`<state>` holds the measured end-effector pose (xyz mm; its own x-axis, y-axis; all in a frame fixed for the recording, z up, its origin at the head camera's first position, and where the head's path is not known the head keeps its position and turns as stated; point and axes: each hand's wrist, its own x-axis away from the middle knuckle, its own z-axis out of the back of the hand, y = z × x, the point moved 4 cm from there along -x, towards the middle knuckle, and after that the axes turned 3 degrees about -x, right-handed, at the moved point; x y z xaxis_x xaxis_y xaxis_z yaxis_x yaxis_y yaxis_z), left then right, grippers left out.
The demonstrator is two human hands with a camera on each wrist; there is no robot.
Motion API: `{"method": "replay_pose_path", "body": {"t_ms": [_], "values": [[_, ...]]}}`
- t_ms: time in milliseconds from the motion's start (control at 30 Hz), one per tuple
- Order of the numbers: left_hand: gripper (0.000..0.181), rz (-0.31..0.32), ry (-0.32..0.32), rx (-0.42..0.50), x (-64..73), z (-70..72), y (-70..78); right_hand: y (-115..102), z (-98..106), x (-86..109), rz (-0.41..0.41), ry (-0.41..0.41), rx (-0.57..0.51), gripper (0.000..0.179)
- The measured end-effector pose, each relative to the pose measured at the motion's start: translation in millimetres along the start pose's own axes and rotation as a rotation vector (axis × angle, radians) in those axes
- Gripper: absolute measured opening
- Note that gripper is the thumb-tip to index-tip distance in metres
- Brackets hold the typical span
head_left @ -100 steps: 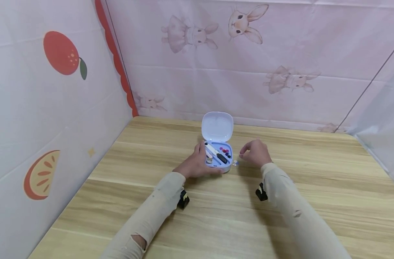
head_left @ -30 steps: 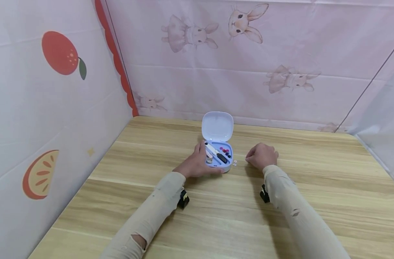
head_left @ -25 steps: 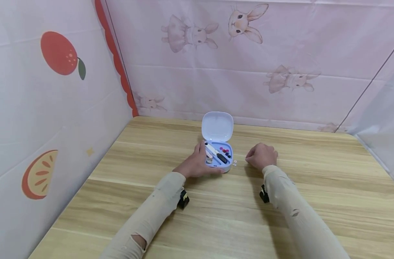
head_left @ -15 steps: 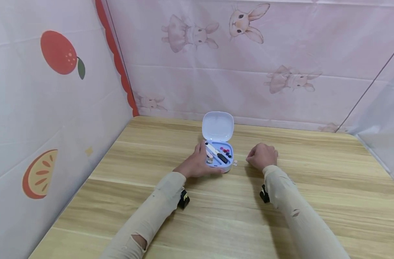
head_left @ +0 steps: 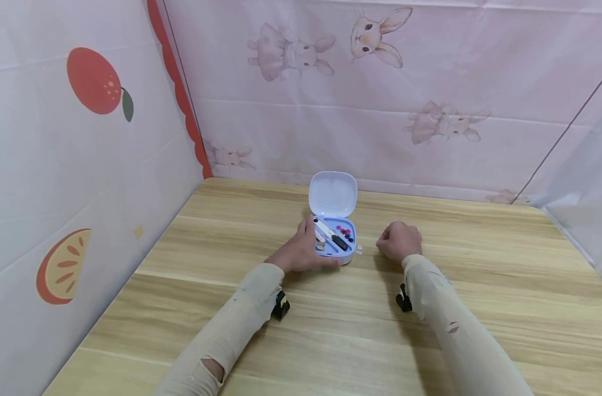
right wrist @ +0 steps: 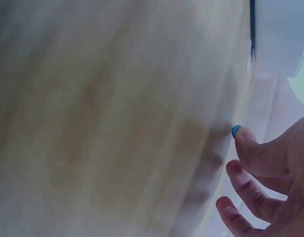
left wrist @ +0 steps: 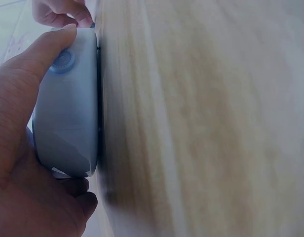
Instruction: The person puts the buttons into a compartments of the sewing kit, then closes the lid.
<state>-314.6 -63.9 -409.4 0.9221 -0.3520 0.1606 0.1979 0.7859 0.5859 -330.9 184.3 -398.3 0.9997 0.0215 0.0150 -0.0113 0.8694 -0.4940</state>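
Observation:
My left hand (head_left: 303, 248) grips the near left side of a small white sewing box (head_left: 347, 258), its thumb along the front wall. The box's lid (head_left: 332, 193) stands raised. In its blue tray lie a white tool with a black handle (head_left: 338, 242), several red, pink and dark buttons (head_left: 344, 231), and a small round item (head_left: 320, 246). To the right of the box, my right hand (head_left: 401, 241) pinches a small blue button (right wrist: 236, 131) at its fingertips, low over the table. Pale buttons (head_left: 359, 249) lie on the table between box and right hand.
The wooden table (head_left: 330, 341) meets a pink rabbit-print cloth (head_left: 301, 126) behind the box. A white fruit-print cloth (head_left: 122, 165) borders the left side, and pale sheeting (head_left: 587, 181) the right.
My right hand has drawn away to the right from the box and lowered slightly; the blue button that lay by the pale ones is now in its fingers. My left hand has stayed put.

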Motion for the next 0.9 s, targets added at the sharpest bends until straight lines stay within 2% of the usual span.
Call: {"method": "replay_pose_path", "body": {"t_ms": [233,533,767,900], "values": [[0.138,0.007,-0.004,0.001,0.4,-0.4,0.3,-2.1,0.6,-1.3,0.028,0.022,-0.029,0.013],[0.138,0.024,-0.004,-0.008,-0.7,-0.4,-0.7,-21.0,7.5,-3.0,0.081,0.089,-0.155,0.017],[0.138,0.028,-0.007,-0.003,-2.2,-1.4,-1.8,-35.7,5.2,-2.4,0.041,0.061,-0.237,0.019],[0.138,0.022,-0.005,0.000,-2.2,-1.5,-2.0,-43.6,2.2,-3.1,0.048,0.060,-0.249,0.019]]}}
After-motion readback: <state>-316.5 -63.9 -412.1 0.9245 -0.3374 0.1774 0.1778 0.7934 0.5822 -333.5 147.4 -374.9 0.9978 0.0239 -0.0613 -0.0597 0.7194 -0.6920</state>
